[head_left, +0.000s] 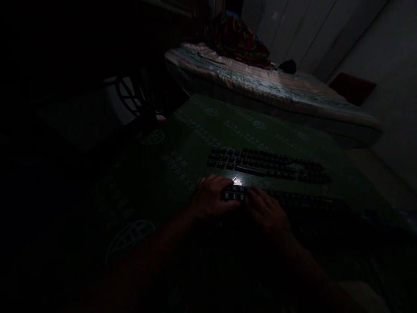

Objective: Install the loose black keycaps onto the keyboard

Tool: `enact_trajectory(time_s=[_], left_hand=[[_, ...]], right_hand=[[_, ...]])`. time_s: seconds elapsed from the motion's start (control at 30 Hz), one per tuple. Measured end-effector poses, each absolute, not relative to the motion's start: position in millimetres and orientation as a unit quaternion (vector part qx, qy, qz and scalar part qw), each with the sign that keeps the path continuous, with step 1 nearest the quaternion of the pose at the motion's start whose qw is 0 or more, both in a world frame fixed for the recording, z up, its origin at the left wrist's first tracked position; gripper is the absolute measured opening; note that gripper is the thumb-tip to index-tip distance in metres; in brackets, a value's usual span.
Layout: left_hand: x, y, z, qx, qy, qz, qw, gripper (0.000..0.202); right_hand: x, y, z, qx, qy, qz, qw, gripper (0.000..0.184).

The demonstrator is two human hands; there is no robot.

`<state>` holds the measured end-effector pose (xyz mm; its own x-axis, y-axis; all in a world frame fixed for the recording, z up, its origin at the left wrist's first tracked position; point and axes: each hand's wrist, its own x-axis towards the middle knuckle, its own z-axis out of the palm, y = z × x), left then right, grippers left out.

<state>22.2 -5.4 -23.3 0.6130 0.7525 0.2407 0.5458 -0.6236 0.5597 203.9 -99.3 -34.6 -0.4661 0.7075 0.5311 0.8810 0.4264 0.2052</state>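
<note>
A dark keyboard (306,200) lies across the near part of a green table, its lower side lost in shadow. My left hand (211,198) is closed around its left end, with fingers at the far edge and the thumb at the near side. Several keys (235,196) show between my two hands. Over the keys just to the right is my right hand (265,208), its fingers bent and close together on the keyboard; anything small beneath them is hidden. Beyond the keyboard, loose black keycaps (221,158) lie in rows, among them a long bar-shaped keycap (250,169).
The green tabletop (192,139) carries pale printed globes and lettering. Behind it stands a bed (260,82) with a dark red patterned cloth (241,41) heaped on it. A dark wheel-like frame (128,95) is at the left. The room is very dim.
</note>
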Motion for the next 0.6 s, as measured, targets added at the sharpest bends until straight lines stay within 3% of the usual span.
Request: enact_trajectory(time_s=[0.4,0.6], left_hand=[[22.8,-6.0,-21.2,0.868,0.377,0.227,0.229,0.043],[23.3,-6.4,-19.7,0.867,0.379,0.228,0.23,0.042]], right_hand=[[208.8,-100.4,-42.1,-0.479,-0.808,-0.163,0.302,0.026],[210.9,-99.4,-34.1,-0.471,-0.82,-0.143,0.292,0.023]])
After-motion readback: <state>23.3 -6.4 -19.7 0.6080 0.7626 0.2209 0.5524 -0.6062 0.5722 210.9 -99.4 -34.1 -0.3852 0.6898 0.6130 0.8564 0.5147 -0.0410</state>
